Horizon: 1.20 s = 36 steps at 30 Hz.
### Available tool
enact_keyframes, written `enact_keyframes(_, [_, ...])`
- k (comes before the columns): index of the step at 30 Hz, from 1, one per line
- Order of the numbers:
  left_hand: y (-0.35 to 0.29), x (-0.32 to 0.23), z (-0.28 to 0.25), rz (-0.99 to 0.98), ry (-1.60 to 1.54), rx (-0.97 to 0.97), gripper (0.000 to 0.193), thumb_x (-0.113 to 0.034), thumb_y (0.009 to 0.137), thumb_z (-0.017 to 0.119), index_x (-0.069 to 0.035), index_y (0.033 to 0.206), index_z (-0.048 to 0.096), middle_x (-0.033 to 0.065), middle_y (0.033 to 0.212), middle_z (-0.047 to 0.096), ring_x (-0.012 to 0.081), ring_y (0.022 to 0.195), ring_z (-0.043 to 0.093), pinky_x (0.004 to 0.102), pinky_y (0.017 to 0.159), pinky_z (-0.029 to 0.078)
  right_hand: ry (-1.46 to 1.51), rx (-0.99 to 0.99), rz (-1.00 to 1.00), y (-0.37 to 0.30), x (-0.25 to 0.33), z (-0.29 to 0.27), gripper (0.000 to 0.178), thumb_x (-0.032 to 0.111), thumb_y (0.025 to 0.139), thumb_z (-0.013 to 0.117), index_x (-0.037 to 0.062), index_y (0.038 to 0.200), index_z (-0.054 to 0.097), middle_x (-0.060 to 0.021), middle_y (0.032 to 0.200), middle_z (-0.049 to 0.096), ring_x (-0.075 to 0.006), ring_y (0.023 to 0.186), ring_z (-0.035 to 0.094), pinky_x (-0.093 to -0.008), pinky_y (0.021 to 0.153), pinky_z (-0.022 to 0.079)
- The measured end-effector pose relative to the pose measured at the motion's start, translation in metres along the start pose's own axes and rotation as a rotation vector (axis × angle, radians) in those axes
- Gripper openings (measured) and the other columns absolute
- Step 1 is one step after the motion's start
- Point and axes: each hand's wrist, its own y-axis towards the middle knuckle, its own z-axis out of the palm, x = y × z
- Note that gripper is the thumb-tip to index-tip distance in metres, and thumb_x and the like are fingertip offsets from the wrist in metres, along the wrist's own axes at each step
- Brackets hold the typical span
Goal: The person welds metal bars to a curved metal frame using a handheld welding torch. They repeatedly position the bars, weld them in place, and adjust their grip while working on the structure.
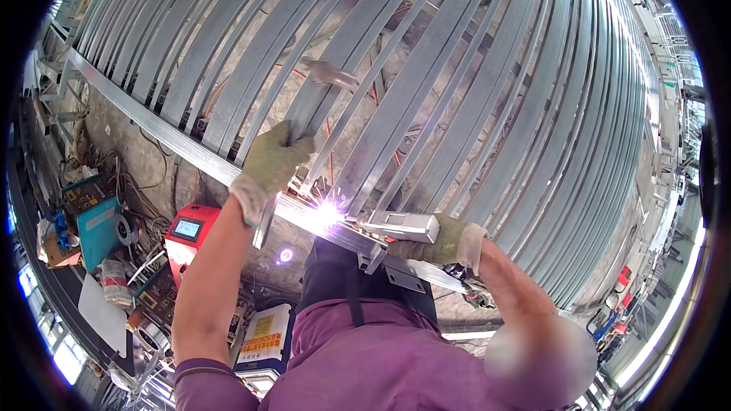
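A long grey metal frame lies before me, its slats [411,84] joined to a front rail [164,131]. My left hand [276,160], in an olive work glove, grips the near end of a slat [308,106] just above the rail. My right hand [442,240], gloved too, is closed around a boxy silver welding gun [400,226]. The gun's tip points left at a bright white-violet arc [327,214] on the rail, between my hands. Glare hides the joint there. A short flat metal piece [265,224] slants down below my left wrist.
A grey-brown object [329,74] of unclear kind lies on the slats beyond my left hand. At the left stand a red machine with a screen [189,232], a teal machine [99,228] and tangled cables. A white case [265,335] sits near my left elbow.
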Motion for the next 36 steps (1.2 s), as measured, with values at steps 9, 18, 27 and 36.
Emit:
enact_keyframes(9, [-0.032, 0.077, -0.047, -0.077, -0.371, -0.287, 0.015, -0.014, 0.108, 0.075, -0.001, 0.115, 0.074, 0.0046, 0.087, 0.074, 0.0125, 0.07, 0.067, 0.0281, 0.062, 0.051, -0.06, -0.034, -0.052, -0.002, -0.01, 0.001, 0.073, 0.056, 0.098, 0.087, 0.0181, 0.157, 0.067, -0.0067, 0.144, 0.078, -0.0225, 0.132, 0.073, -0.0359, 0.113, 0.056])
enact_keyframes(18, [-0.03, 0.121, -0.049, -0.075, -0.475, -0.395, 0.015, -0.016, 0.108, 0.076, -0.002, 0.115, 0.074, 0.0025, 0.081, 0.073, 0.0123, 0.062, 0.067, 0.0275, 0.055, 0.05, -0.103, 0.01, -0.047, -0.001, -0.014, 0.0, 0.078, 0.062, 0.103, 0.078, 0.0175, 0.164, 0.059, -0.0113, 0.155, 0.072, -0.0218, 0.142, 0.067, -0.0351, 0.12, 0.054])
enact_keyframes(27, [-0.024, 0.125, -0.048, -0.085, -0.503, -0.407, 0.015, -0.014, 0.108, 0.077, -0.002, 0.115, 0.076, 0.0021, 0.084, 0.071, 0.0125, 0.061, 0.066, 0.0284, 0.052, 0.051, -0.174, 0.008, -0.004, 0.0, -0.024, 0.0, 0.079, 0.065, 0.102, 0.079, 0.0149, 0.161, 0.062, -0.0128, 0.145, 0.077, -0.0224, 0.134, 0.072, -0.0368, 0.115, 0.058])
enact_keyframes(36, [-0.022, 0.128, -0.049, -0.08, -0.512, -0.391, 0.014, -0.015, 0.108, 0.077, -0.003, 0.114, 0.076, 0.0026, 0.082, 0.073, 0.012, 0.062, 0.067, 0.0269, 0.051, 0.048, -0.141, 0.0, 0.037, -0.005, -0.024, 0.0, 0.087, 0.07, 0.097, 0.081, 0.0169, 0.162, 0.06, -0.0126, 0.151, 0.073, -0.0263, 0.141, 0.069, -0.0359, 0.119, 0.055])
